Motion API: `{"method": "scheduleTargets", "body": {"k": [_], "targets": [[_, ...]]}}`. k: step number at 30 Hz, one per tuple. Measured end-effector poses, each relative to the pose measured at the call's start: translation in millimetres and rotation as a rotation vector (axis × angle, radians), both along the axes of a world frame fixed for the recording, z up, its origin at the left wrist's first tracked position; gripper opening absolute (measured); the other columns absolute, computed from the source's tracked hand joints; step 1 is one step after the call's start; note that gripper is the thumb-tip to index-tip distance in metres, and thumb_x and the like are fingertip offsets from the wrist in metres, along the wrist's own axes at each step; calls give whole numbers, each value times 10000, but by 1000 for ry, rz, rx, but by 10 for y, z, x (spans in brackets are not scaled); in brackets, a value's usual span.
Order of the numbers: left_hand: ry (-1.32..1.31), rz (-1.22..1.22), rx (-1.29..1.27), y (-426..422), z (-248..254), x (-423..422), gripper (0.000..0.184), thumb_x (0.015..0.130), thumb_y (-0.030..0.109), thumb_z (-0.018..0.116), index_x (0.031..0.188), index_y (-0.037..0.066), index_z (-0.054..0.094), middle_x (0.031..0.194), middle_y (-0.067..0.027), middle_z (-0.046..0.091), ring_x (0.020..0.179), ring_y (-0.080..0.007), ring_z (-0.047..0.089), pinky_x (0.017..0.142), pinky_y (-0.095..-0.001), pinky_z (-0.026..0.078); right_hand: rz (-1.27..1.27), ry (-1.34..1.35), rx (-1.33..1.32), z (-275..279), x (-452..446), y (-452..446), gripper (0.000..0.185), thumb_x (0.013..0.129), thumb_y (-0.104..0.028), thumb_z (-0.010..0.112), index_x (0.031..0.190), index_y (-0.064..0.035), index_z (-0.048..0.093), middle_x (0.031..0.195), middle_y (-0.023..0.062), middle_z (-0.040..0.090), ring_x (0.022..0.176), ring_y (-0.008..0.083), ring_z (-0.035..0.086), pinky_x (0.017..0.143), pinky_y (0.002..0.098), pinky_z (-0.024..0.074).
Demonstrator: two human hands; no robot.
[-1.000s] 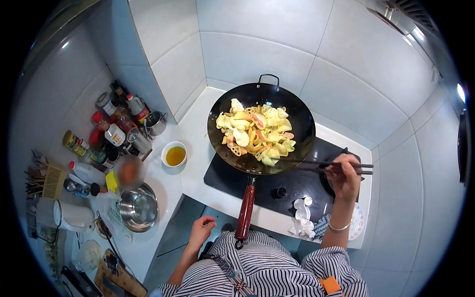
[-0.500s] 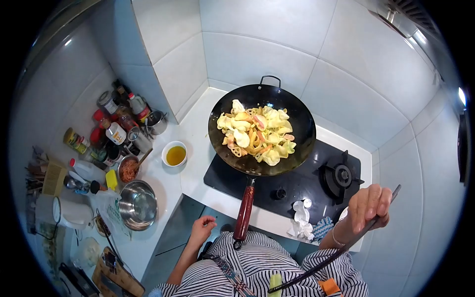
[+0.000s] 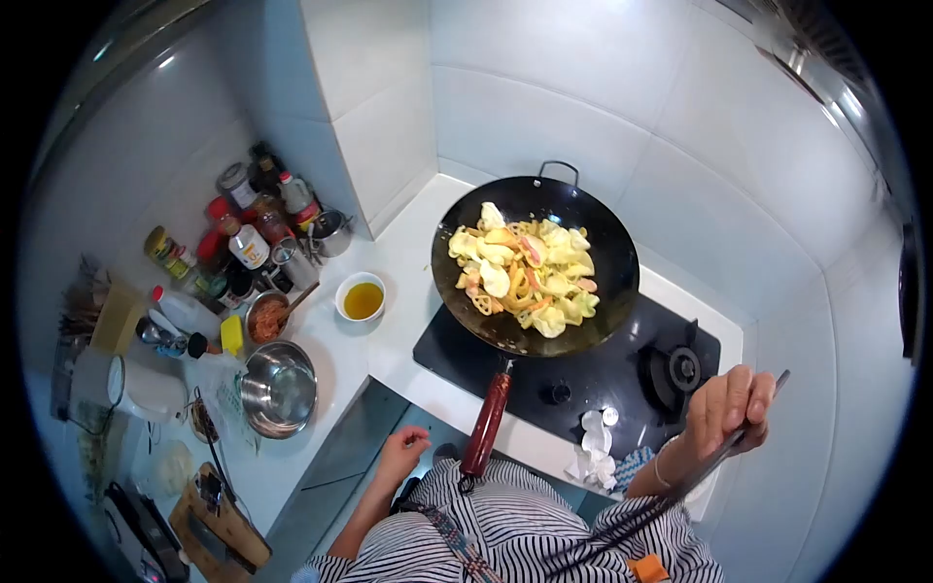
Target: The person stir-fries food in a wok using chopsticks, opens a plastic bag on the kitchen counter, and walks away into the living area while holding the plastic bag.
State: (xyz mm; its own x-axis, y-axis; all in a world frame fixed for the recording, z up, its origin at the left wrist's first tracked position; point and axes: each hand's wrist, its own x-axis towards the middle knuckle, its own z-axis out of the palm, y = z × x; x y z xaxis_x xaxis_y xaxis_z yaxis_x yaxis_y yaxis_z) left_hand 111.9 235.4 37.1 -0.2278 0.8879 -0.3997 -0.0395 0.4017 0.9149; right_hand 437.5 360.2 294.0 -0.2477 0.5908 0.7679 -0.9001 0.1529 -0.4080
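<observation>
My right hand (image 3: 721, 418) is closed around long dark chopsticks (image 3: 705, 476) at the right, near the stove's front edge. Their tips point down and back toward my striped shirt and are blurred. At lower centre my left hand (image 3: 403, 454) hangs empty in front of the counter, fingers loosely bent. It is nearest the dark red wok handle (image 3: 488, 413), apart from it. On the stove sits a black wok (image 3: 617, 248), its handle pointing toward me. The wok holds cooked food (image 3: 525, 267): pale yellow curled crisps, lotus-root-shaped pieces and orange and pink ones.
A bowl of yellow oil-like liquid (image 3: 362, 299) stands left of the wok. Farther left are a steel bowl (image 3: 279, 391), reddish mince (image 3: 264, 319), several bottles (image 3: 248, 248) and a cutting board (image 3: 214, 530). A bare burner (image 3: 683, 369) and crumpled tissue (image 3: 595, 452) lie right.
The pale green-yellow piece at the chopstick tips is no longer visible. The chopsticks have shifted slightly, and the whole scene has tilted and moved a little right with my head.
</observation>
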Motion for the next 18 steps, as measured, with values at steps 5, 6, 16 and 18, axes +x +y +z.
{"method": "scheduleTargets", "body": {"k": [5, 6, 16, 18], "targets": [[95, 32, -43, -88, 68, 55, 181, 701, 72, 585, 868, 3, 579, 772, -46, 590, 734, -106, 524, 645, -243, 423, -510, -170, -38, -196, -111, 94, 150, 791, -103, 514, 751, -23, 394, 706, 118, 403, 414, 139, 467, 319, 200, 396], [183, 30, -50, -125, 80, 65, 196, 701, 97, 583, 870, 0, 578, 780, -68, 595, 742, -124, 539, 669, -253, 431, -552, -231, -48, -232, -128, 118, 157, 791, -108, 522, 753, -20, 398, 712, 117, 401, 431, 152, 485, 334, 199, 417], [301, 491, 3, -890, -45, -229, 162, 726, 100, 539, 854, 4, 561, 718, -69, 585, 650, -125, 538, 605, -253, 435, -491, -586, 101, -486, -558, 493, 107, 807, -81, 488, 838, 20, 472, 812, 132, 432, 559, 169, 536, 457, 208, 503], [174, 618, -11, -1080, 57, -358, 153, 735, 100, 533, 856, 10, 560, 711, -61, 584, 645, -121, 536, 586, -246, 428, -483, -623, 186, -462, -713, 520, 106, 804, -90, 494, 818, 13, 472, 830, 139, 440, 637, 169, 506, 478, 222, 495]]}}
